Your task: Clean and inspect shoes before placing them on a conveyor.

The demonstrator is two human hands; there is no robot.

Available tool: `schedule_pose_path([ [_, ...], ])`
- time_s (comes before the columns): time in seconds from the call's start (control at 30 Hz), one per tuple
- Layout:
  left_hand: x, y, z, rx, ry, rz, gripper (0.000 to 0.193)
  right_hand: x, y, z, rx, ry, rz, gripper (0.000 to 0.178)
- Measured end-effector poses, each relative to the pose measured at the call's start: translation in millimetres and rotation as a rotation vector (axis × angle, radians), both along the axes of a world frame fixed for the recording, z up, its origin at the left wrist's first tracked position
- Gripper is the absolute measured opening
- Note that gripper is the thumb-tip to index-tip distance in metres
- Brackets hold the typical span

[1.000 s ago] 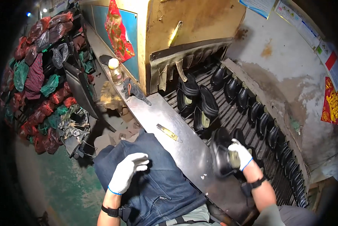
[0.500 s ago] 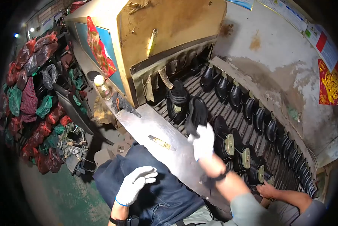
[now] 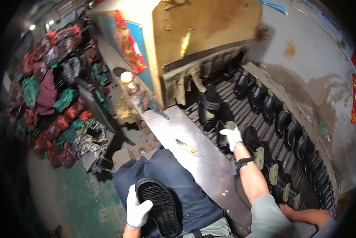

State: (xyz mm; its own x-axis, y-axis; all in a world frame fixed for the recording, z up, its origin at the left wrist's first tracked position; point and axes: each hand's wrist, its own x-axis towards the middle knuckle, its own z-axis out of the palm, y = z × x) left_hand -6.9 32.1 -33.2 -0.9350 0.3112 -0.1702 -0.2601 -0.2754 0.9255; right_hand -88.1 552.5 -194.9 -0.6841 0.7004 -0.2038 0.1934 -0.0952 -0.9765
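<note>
Your left hand [image 3: 137,209] grips a black sole [image 3: 159,206] on your lap while your right hand [image 3: 231,137] closes on a shoe [image 3: 224,139] on the slatted conveyor [image 3: 245,115], so a loose grasp could topple neighbouring shoes.

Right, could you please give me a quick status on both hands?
Left hand holding black sole on lap. Right hand gripping black shoe on slatted conveyor. Nothing blocking.

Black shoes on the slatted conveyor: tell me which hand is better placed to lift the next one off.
Right. The right hand is stretched out over the conveyor, already on a black shoe there. The left hand is busy holding a black sole on the lap, away from the belt.
</note>
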Motion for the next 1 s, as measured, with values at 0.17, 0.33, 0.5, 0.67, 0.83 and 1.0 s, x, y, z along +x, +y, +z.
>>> schedule_pose_path([
  [0.17, -62, -22, 34, -0.427, 0.349, -0.237, 0.026, 62, 128, -25, -0.219, 0.090, 0.064, 0.026],
  [0.33, -41, -56, 9, 0.290, -0.236, -0.241, 0.079, 123, -75, 90, -0.888, 0.519, 0.100, 0.078],
  [0.5, -50, -44, -11, 0.303, -0.144, -0.386, 0.076, 145, -191, 155, -0.875, 0.630, 0.494, 0.094],
  [0.67, -39, -48, -20, 0.347, -0.204, -0.275, 0.068, 175, -240, 127, -0.363, 0.065, 0.440, 0.115],
  [0.83, -57, -42, 3, 0.413, -0.127, -0.258, 0.057, 153, -307, 188, 0.247, 0.393, 0.677, 0.129],
  [1.0, -105, -37, 72, 0.028, 0.556, -0.153, 0.077, 170, -321, 193, 0.329, 0.399, 0.813, 0.137],
])
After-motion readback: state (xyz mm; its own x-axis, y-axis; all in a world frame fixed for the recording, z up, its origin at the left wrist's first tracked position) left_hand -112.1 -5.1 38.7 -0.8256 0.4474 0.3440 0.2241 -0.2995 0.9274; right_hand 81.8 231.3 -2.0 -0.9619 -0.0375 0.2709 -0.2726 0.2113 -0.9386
